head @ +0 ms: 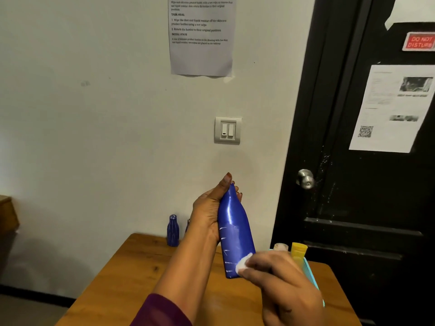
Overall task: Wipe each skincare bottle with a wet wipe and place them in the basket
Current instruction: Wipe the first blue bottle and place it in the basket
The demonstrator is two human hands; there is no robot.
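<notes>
Nearest the lens, the person's right hand [282, 281] pinched a bunched white wet wipe [243, 263] in its fingertips and pressed it against the lower body of a glossy blue plastic bottle [233, 222]. The left hand [207, 212], reaching out of a purple sleeve [160, 311], was wrapped round the neck of that bottle and held it tilted in the air above the middle of the brown wooden table [131, 278], its base towards the camera. The step in hand looked like the wiping itself, near the bottle's base. The next move would probably call for turning the bottle in the left hand so the wipe could reach the unwiped sides, then lowering it into the pale turquoise basket [312, 274] at the table's right edge. A yellow ribbed cap [298, 250] and a beige cap [280, 246] rose behind the right hand at that basket, seemingly bottles already placed. A smaller ridged blue bottle [173, 231] stood by the table's far edge, apparently waiting its turn. White tick marks ran down one side of the held bottle, but no brand could be read. A grey printed sheet [201, 36] on the wall carried the headings "TASK GOAL" and "INITIAL STATE", with lines about wiping dust and liquid residue off skincare product bottles with a wet wipe and returning them to their original positions. A red sign [420, 41] on the black door read "DO NOT DISTURB". A white notice [390, 109] below it bore a square code and print too small to read.
</notes>
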